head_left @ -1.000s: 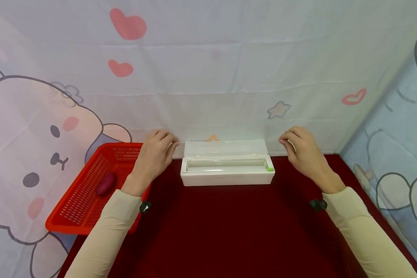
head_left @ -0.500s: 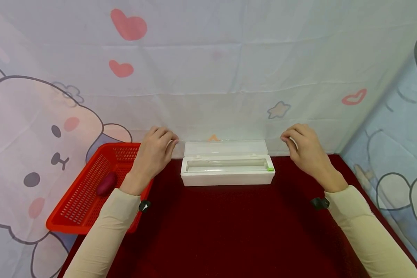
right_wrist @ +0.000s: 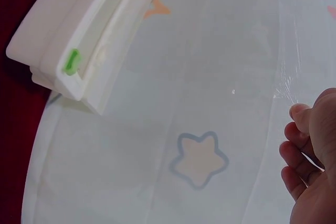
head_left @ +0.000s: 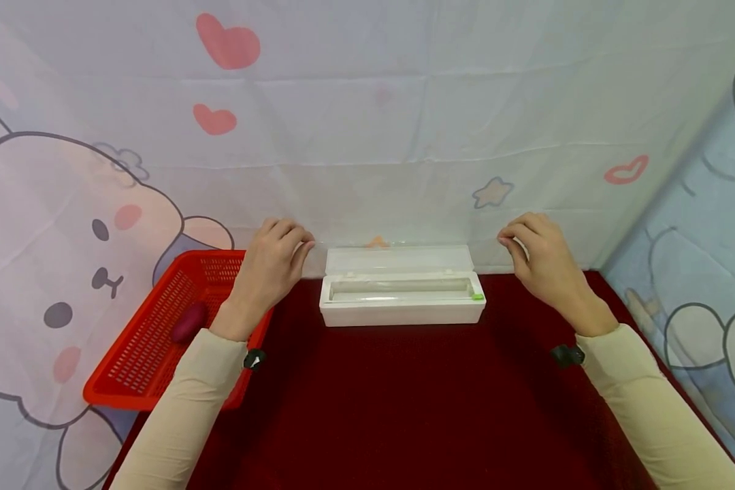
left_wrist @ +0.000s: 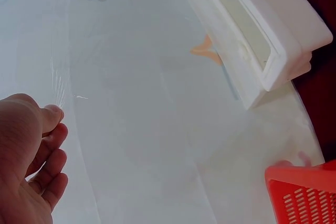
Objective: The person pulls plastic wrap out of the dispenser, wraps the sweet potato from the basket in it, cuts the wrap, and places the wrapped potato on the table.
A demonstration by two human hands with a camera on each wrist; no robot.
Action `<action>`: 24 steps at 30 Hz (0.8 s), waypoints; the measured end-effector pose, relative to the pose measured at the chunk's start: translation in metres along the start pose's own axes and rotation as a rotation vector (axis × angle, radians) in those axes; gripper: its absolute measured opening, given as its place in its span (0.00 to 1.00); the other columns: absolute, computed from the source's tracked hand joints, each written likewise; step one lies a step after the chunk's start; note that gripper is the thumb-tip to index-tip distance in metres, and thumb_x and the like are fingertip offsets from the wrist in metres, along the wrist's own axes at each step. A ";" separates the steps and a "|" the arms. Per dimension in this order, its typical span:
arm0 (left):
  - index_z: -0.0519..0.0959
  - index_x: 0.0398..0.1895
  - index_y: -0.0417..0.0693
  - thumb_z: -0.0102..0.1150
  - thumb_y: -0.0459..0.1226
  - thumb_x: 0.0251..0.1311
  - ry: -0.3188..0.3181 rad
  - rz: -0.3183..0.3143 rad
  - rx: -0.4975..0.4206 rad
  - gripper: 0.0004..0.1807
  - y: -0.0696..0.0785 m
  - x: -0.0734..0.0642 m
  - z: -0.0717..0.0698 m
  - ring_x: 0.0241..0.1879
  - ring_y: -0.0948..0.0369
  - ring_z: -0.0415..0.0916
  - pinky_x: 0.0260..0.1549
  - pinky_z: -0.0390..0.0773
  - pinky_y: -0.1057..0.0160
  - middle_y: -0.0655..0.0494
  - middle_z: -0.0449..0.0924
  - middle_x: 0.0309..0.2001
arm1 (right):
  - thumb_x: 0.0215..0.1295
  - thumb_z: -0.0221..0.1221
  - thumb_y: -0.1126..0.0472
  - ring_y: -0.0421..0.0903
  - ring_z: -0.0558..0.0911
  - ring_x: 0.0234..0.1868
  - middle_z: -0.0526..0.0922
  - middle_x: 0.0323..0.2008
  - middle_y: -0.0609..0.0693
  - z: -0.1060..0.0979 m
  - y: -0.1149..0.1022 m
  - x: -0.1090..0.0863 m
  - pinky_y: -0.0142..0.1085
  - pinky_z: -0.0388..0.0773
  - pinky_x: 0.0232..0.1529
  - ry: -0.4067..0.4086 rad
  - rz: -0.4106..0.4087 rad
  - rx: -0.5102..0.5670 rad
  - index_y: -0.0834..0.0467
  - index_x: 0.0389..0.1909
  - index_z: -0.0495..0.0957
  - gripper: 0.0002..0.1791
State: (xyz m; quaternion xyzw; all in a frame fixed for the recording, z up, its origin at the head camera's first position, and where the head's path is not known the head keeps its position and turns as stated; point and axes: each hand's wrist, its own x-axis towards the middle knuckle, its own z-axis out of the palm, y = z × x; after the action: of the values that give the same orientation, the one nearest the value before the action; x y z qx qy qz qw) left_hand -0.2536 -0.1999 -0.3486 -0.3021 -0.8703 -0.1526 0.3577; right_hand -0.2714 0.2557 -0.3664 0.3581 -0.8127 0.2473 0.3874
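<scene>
A white cling film dispenser [head_left: 402, 315] stands at the back of the table, its lid [head_left: 398, 260] tipped back. Its green cutter slide [head_left: 478, 297] is at the right end of the front edge. My left hand [head_left: 266, 265], raised to the left of the dispenser, pinches a corner of clear cling film [left_wrist: 59, 85] between thumb and forefinger. To the right, my right hand [head_left: 542, 262] pinches the film's other corner, where fine creases fan out from the fingertips in the right wrist view. The film spans the gap between both hands, nearly invisible in the head view.
A red plastic basket [head_left: 113, 403] stands on the left, partly under my left forearm, with a purple oval item [head_left: 190, 322] like a sweet potato inside. Dark red cloth [head_left: 404, 401] covers the table. A printed curtain [head_left: 367, 122] hangs close behind the dispenser.
Both hands have risen slightly, and the right hand has drifted a little to the right, still pinching the film. The dispenser and basket have stayed put.
</scene>
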 end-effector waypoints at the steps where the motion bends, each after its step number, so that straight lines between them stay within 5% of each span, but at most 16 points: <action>1: 0.85 0.40 0.39 0.64 0.31 0.73 0.004 0.002 0.000 0.04 0.000 0.000 0.000 0.46 0.43 0.77 0.49 0.79 0.48 0.44 0.84 0.42 | 0.64 0.66 0.79 0.59 0.77 0.39 0.82 0.37 0.59 -0.001 0.000 0.000 0.46 0.68 0.41 0.001 0.001 -0.001 0.68 0.37 0.83 0.06; 24: 0.85 0.40 0.40 0.65 0.31 0.72 0.019 0.018 0.004 0.03 0.008 0.000 -0.013 0.46 0.44 0.77 0.50 0.78 0.48 0.45 0.84 0.41 | 0.64 0.67 0.78 0.61 0.79 0.40 0.84 0.38 0.61 -0.008 -0.006 0.004 0.47 0.70 0.44 0.030 -0.024 0.002 0.69 0.38 0.84 0.04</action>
State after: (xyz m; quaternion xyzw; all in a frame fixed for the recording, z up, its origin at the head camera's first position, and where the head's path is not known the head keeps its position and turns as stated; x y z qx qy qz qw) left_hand -0.2418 -0.1996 -0.3394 -0.3076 -0.8645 -0.1505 0.3679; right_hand -0.2645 0.2560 -0.3577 0.3644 -0.8024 0.2488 0.4019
